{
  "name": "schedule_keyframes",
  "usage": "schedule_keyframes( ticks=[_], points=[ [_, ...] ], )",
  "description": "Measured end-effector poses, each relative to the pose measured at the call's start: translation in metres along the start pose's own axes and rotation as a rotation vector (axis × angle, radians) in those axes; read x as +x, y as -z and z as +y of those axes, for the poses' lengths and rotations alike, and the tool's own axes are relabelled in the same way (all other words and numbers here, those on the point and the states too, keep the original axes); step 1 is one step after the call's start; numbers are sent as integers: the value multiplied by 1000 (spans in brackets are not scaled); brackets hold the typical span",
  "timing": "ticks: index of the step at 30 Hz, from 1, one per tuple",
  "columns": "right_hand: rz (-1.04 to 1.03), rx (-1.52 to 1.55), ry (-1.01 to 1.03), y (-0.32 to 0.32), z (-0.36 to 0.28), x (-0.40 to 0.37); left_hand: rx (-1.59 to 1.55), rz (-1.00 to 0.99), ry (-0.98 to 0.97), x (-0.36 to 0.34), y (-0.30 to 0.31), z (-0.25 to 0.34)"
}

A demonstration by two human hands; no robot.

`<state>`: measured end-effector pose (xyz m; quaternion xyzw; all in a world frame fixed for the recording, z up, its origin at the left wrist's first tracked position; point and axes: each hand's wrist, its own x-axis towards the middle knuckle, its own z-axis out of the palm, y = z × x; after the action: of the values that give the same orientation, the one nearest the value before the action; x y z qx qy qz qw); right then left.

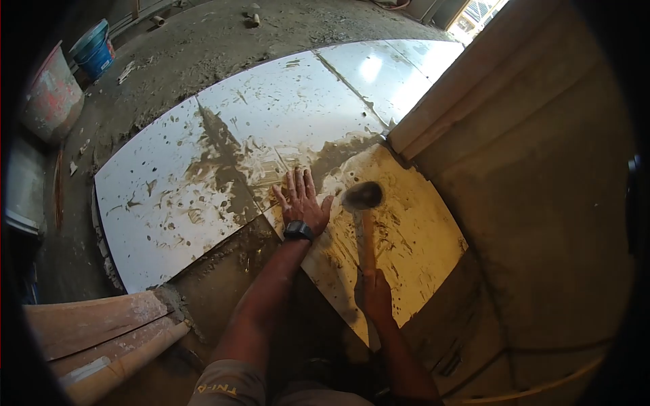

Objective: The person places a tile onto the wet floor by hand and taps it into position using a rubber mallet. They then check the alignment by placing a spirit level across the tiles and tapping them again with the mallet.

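Observation:
My left hand (pixel 305 206), with a dark watch (pixel 298 231) on its wrist, lies flat with fingers spread. It rests where the mortar-smeared tiles meet, at the upper left edge of the near tile (pixel 423 250). My right hand (pixel 377 298) is wrapped round the wooden handle (pixel 368 247) of a rubber mallet. The mallet's dark head (pixel 363 195) is over the upper part of the near tile, to the right of my left hand, and looks slightly blurred. Wet mortar spots and streaks cover this tile, which appears yellowish in the light.
White floor tiles (pixel 145 210) with mortar smears spread left and ahead. Rough ground (pixel 176 68) lies beyond them. A blue bucket (pixel 93 51) and a stained pale bucket (pixel 54 98) stand far left. Wooden door-frame boards rise at the right (pixel 467 74) and lower left (pixel 101 321).

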<state>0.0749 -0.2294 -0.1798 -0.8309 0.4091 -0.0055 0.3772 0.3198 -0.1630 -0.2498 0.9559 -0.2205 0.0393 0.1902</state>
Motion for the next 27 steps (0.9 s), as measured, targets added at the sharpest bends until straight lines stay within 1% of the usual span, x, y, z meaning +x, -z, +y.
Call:
schedule_keyframes(
  ticks=[1,2,4,5,6,8,9,10,13,14,16,17,20,22,24,25,26,27],
  points=[
    [-49,-82,-82,2,-2,6,-2,-10,9,0,1,0],
    [-43,-78,-88,5,-1,3,-2,-21,19,-1,2,0],
    [31,76,0,10,-4,1,1,19,14,2,-1,0],
    [45,91,27,8,1,3,1,18,13,0,-2,-1],
    [42,89,26,6,5,7,1,18,9,-1,-3,-1],
    [-58,-90,-51,6,11,18,-1,17,8,-1,-4,-2],
    [-6,-50,-45,12,-7,14,-2,17,7,-1,-4,-1],
    [0,-46,-43,12,-6,14,-2,22,1,2,-4,0],
    [61,33,48,8,-3,15,31,-23,19,-3,-3,-1],
    [65,34,45,10,-3,18,19,-17,19,-1,-2,-1],
    [18,-37,-38,16,-6,24,7,-15,9,-2,-3,2],
    [88,-11,55,15,5,28,3,-6,8,0,-4,1],
    [63,66,7,20,3,27,-1,-12,23,-2,-3,-2],
    [24,-131,-26,23,5,39,-10,-19,12,-1,-2,2],
    [114,72,3,31,-2,36,-5,-40,35,0,2,3],
    [162,219,73,29,10,39,-19,-50,33,0,4,2],
    [150,216,73,27,12,35,-16,-54,45,-2,3,1],
    [182,339,43,30,4,25,2,-28,32,-2,2,0]
  ],
)
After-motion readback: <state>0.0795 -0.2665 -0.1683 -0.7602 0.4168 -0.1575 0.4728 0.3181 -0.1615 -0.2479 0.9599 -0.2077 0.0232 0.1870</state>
